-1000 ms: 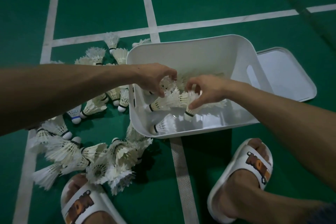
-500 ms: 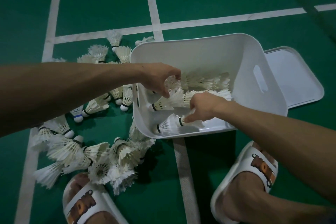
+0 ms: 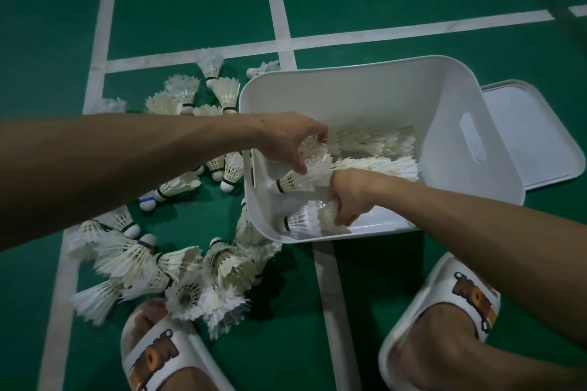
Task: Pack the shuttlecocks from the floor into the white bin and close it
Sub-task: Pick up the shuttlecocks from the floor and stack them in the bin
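The white bin stands tilted on the green floor. Rows of stacked shuttlecocks lie inside it. My left hand reaches over the bin's left wall and its fingers curl round a feathered shuttlecock above a stacked row. My right hand is low in the bin's near corner and grips a shuttlecock pushed into another one on the bin floor. Several loose shuttlecocks lie in a ring on the floor left of the bin.
The bin's white lid lies flat on the floor to the right, partly behind the bin. My two feet in white slides stand at the near edge. White court lines cross the green floor.
My right hand has dropped from the middle row to the bin's near corner with a shuttlecock. My left hand has stayed over the left wall. The view has shifted slightly.
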